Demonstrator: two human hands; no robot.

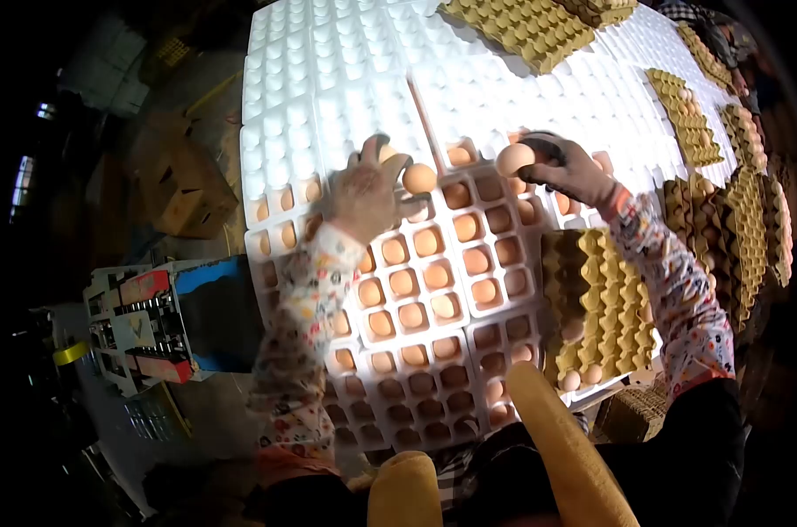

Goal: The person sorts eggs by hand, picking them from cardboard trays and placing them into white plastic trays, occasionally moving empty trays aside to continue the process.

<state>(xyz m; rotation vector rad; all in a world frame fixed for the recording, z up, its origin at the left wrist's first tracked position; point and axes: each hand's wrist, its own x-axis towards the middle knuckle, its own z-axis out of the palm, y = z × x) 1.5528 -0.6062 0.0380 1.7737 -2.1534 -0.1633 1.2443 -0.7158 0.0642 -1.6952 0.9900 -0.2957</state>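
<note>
White foam trays with square cells lie before me, many cells in the nearer part filled with brown eggs. My left hand, in a greyish glove, is closed around a brown egg held between thumb and fingers over the trays. A second, paler egg shows by its fingertips. To the right, my right hand, in a dark glove, pinches a light brown egg above the cells. Under the right forearm lies a yellowish pulp egg tray with a few eggs at its near edge.
More pulp trays rest on the white trays at the far side. Stacked pulp trays with eggs stand at the right, near another person. On the left are a cardboard box and a machine with red and blue parts.
</note>
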